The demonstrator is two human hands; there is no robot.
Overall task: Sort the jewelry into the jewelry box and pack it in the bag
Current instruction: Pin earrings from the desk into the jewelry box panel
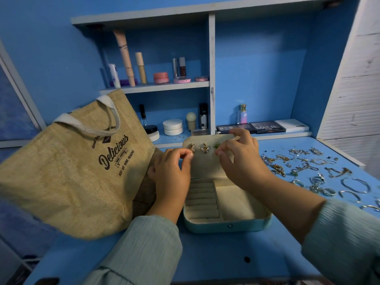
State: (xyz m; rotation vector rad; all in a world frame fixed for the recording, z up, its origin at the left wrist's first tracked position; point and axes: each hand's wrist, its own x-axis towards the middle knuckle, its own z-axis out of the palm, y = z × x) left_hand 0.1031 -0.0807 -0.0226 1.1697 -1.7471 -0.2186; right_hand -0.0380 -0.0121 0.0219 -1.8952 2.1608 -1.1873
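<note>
Left hand: fingers curled, thumb and forefinger pinched together at the left edge of the lid; something small may have been held between them, too small to tell.
Right hand: fingers curled against the upper right of the lid, thumb and forefinger pinched near the green earring; whether they gripped it could not be told.
Jewelry box: pale blue shell, cream lining, stood open on the tabletop between the two forearms; snap stud on the front wall.
Lid: upright, inner face toward the camera, dotted with small holes.
Butterfly earrings: two, gold with pale stones, pinned in a row along the top of the lid; the left one sat just beside the left fingertips.
Green earring: pinned right of the butterflies, partly hidden by the right hand.
Ring rolls: left compartment of the box base, nothing seen in them.
Open compartment: right of the rolls, partly covered by the right wrist.
Loose jewelry: chains, rings, hoops and bangles spread over the tabletop right of the box.
Bag: tan woven tote, white handles, printed "Delicious", leaned left of the box.
Shelves: cosmetics tubes, jars, palettes behind the box.
</note>
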